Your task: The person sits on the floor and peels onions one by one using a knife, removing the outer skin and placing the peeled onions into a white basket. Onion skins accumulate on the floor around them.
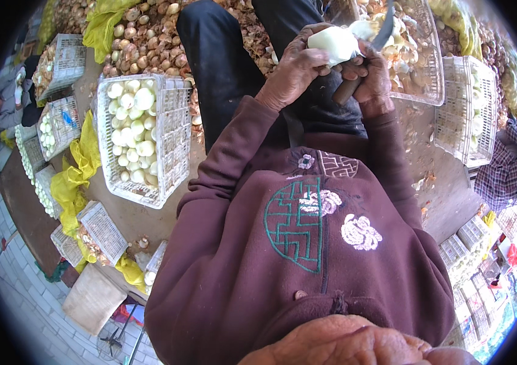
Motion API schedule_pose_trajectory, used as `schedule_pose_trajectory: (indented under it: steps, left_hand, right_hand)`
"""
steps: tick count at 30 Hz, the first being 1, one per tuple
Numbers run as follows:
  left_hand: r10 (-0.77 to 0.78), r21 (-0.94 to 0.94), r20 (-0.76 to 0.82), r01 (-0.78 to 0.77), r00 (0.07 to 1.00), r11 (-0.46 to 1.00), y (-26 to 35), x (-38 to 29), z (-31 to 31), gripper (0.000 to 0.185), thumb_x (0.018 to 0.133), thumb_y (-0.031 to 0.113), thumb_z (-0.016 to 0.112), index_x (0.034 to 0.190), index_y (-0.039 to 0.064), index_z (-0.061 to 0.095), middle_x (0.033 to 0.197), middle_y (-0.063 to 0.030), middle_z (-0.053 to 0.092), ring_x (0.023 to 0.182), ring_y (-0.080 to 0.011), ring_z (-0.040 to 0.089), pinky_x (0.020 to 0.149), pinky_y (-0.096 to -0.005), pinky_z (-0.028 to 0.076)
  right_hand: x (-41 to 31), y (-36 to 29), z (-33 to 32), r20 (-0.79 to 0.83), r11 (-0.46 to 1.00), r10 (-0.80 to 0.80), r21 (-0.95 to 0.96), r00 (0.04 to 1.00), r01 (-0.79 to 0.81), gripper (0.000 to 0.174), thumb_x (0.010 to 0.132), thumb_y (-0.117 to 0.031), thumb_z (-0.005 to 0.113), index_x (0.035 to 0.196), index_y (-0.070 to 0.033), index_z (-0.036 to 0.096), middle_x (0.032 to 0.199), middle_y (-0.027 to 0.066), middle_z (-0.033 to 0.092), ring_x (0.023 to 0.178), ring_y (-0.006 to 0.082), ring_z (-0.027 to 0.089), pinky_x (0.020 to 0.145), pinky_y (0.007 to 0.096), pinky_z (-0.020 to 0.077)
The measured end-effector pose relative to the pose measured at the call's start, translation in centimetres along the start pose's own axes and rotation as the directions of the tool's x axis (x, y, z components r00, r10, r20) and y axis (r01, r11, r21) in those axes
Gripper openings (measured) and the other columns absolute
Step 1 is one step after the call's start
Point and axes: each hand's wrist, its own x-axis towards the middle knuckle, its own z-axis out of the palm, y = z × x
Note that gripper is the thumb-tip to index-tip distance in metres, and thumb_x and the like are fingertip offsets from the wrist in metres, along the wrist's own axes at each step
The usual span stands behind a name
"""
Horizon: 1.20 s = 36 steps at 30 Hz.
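Note:
My left hand [292,68] grips a peeled white onion [332,44] above my lap. My right hand [372,80] is closed around the wooden handle [346,91] of a knife, its curved blade [384,29] pointing up and away from me. The fingers of my right hand touch the near end of the onion. A pale flap of onion skin [364,29] shows between the onion and the blade. Beyond the knife stands a plastic crate [438,68] of papery onion skins. Left of my legs is a white plastic crate [171,137] of peeled onions [133,132].
Unpeeled onions [149,50] lie heaped ahead, beside a yellow mesh bag [103,27]. Another crate of peeled onions [466,112] stands at right, near a person in a checked shirt [504,169]. A second person [10,100] is at far left. More crates [103,232] stand behind on the left.

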Motion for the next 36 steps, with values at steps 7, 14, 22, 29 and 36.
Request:
schedule_pose_trajectory:
  steps: [7, 14, 22, 29, 36]
  left_hand:
    - [0.014, -0.009, -0.082, -0.014, 0.997, 1.000, -1.2, 0.6, 0.9, 0.035, 0.085, 0.022, 0.069, 0.111, 0.003, 0.054, 0.103, -0.0074, 0.059, 0.093, -0.0157, 0.059, 0.078, -0.0337, 0.054]
    - [0.068, -0.077, 0.037, -0.065, 0.997, 0.995, -1.7, 3.2, 1.1, 0.045, 0.087, 0.031, 0.062, 0.116, -0.002, 0.051, 0.103, -0.0147, 0.061, 0.091, -0.0225, 0.061, 0.082, -0.0404, 0.052]
    - [0.103, 0.220, -0.079, -0.084, 0.992, 0.972, -1.9, 3.7, 2.0, 0.045, 0.088, 0.035, 0.062, 0.116, 0.003, 0.047, 0.100, -0.0097, 0.058, 0.086, -0.0145, 0.060, 0.075, -0.0277, 0.051]
    - [0.249, 0.723, 0.017, -0.184, 0.968, 0.666, -0.7, 2.8, 1.7, 0.048, 0.080, 0.035, 0.074, 0.107, 0.003, 0.050, 0.090, -0.0046, 0.059, 0.074, -0.0087, 0.059, 0.064, -0.0229, 0.051]
    - [0.240, 0.447, -0.110, -0.168, 0.964, 0.879, -1.1, 0.9, 2.4, 0.048, 0.076, 0.028, 0.076, 0.107, 0.002, 0.051, 0.085, -0.0035, 0.061, 0.071, -0.0094, 0.059, 0.062, -0.0233, 0.051]
  right_hand:
    - [-1.3, -2.4, 1.3, -0.056, 0.884, -0.368, -0.331, 0.928, 0.331, 0.011, 0.080, -0.008, 0.069, 0.081, 0.002, 0.065, 0.058, 0.0038, 0.057, 0.041, 0.0075, 0.046, 0.037, 0.0215, 0.0362]
    - [3.9, -9.6, -7.7, 0.045, 0.106, -0.701, -0.980, 0.712, 0.167, 0.039, 0.082, -0.041, 0.067, 0.085, -0.003, 0.066, 0.065, 0.0068, 0.066, 0.060, 0.0149, 0.062, 0.055, 0.0286, 0.0450]
    - [-0.1, -3.7, -0.8, -0.019, 0.634, -0.465, -0.705, 0.885, 0.318, 0.040, 0.080, -0.044, 0.072, 0.078, -0.004, 0.068, 0.057, -0.0013, 0.057, 0.047, 0.0075, 0.049, 0.046, 0.0246, 0.0392]
    - [-2.2, -0.9, 1.9, 0.079, 0.555, -0.570, -0.697, 0.818, 0.453, 0.035, 0.090, -0.034, 0.065, 0.101, -0.001, 0.068, 0.062, -0.0042, 0.053, 0.056, 0.0028, 0.045, 0.050, 0.0198, 0.0357]
    - [-2.3, -1.1, 0.7, 0.226, 0.502, -0.498, -0.712, 0.837, 0.491, 0.027, 0.091, -0.026, 0.063, 0.103, -0.002, 0.068, 0.063, -0.0029, 0.056, 0.050, 0.0029, 0.047, 0.045, 0.0188, 0.0354]
